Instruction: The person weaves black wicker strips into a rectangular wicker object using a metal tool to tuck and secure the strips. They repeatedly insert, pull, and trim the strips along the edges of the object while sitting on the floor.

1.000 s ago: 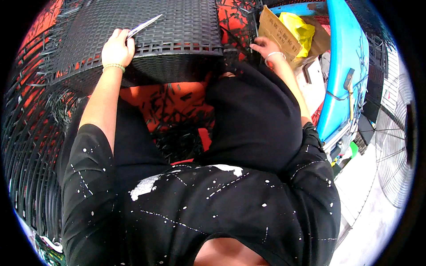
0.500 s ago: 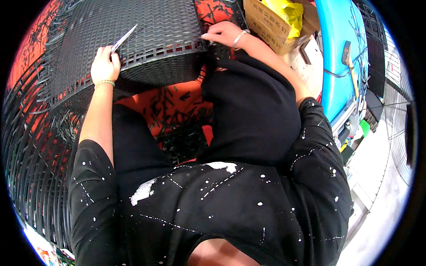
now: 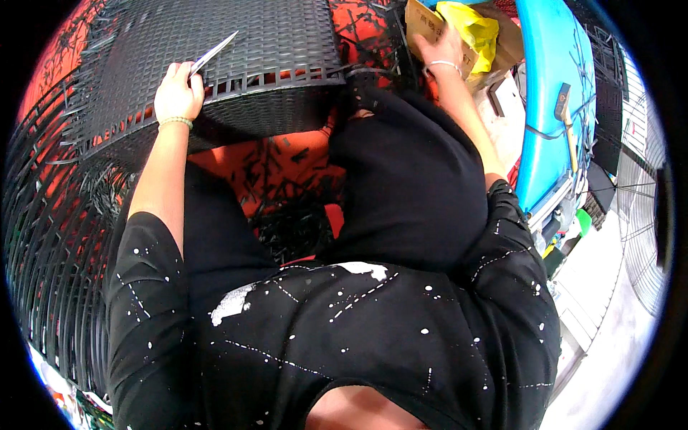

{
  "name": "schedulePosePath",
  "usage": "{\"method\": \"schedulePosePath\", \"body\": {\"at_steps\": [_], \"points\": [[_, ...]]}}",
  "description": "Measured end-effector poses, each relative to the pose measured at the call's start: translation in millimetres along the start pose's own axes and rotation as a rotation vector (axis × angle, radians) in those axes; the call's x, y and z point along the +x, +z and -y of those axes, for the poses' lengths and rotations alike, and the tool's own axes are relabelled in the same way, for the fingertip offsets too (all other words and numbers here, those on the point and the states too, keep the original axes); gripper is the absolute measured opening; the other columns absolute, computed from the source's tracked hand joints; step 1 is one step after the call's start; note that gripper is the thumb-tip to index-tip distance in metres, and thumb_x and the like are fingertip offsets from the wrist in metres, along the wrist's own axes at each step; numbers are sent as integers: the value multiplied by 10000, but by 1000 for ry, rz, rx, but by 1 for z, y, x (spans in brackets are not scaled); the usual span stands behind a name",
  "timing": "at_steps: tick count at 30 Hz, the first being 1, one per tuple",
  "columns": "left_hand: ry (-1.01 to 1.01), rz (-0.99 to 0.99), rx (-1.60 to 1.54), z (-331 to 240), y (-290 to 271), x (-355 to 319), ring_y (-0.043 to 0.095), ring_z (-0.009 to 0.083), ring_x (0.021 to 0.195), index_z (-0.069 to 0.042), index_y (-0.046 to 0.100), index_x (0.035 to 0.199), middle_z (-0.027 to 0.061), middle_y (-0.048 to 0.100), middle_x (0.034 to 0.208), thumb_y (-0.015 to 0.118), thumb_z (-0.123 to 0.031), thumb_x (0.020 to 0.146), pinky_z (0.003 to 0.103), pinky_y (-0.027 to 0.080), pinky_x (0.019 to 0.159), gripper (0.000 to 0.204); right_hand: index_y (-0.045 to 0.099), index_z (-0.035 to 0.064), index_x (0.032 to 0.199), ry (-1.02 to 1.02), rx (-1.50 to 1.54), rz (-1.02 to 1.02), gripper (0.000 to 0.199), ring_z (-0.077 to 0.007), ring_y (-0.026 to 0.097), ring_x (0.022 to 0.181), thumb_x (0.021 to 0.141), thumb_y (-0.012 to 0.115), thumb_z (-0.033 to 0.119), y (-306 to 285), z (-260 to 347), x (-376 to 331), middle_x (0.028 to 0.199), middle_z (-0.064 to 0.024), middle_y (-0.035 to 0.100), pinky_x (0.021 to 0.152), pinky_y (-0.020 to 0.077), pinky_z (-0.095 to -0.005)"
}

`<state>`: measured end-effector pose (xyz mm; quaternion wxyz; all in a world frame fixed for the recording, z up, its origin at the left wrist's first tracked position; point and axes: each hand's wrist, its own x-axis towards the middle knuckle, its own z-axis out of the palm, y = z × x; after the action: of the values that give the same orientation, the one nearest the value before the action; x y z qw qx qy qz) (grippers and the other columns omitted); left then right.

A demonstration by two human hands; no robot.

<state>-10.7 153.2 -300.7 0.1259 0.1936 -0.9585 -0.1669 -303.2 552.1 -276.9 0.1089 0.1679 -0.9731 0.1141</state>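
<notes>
My left hand (image 3: pixel 177 91) is closed around a thin silver blade-like tool (image 3: pixel 213 52) and rests on the near edge of a dark woven wicker panel (image 3: pixel 272 43) lying in front of me. My right hand (image 3: pixel 441 51) reaches up to the right and touches the side of an open cardboard box (image 3: pixel 424 20) that holds a yellow plastic bag (image 3: pixel 473 29). Whether the right hand's fingers grip anything is hidden. My knees in black trousers fill the middle.
Cut black wicker strips (image 3: pixel 287 179) litter a red mat under my legs. More woven wicker work (image 3: pixel 43 236) curves along the left. A blue board (image 3: pixel 552 93) with a hammer-like tool (image 3: pixel 565 107) lies at right, and a fan grille (image 3: pixel 638 229) stands at far right.
My right hand moved from the wicker panel's corner back up to the cardboard box. My left hand stayed at the panel edge with the tool.
</notes>
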Motion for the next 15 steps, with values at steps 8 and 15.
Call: {"method": "schedulePosePath", "body": {"at_steps": [8, 15], "points": [[-46, 63, 28, -8, -7, 1, 592, 326, 893, -76, 613, 1000, 113, 596, 969, 506, -179, 846, 390, 485, 771, 214, 479, 54, 1253, -638, 154, 327, 645, -313, 523, 1068, 737, 722, 355, -42, 127, 3, 1142, -130, 565, 897, 406, -455], [-50, 42, 25, -3, -6, -3, 594, 323, 891, -92, 610, 1012, 109, 593, 979, 498, -192, 843, 394, 484, 774, 226, 567, 107, 792, 455, 1595, 713, 181, -145, 507, 515, 856, 625, 265, -26, 60, 27, 564, 0, 500, 522, 408, -272]]}}
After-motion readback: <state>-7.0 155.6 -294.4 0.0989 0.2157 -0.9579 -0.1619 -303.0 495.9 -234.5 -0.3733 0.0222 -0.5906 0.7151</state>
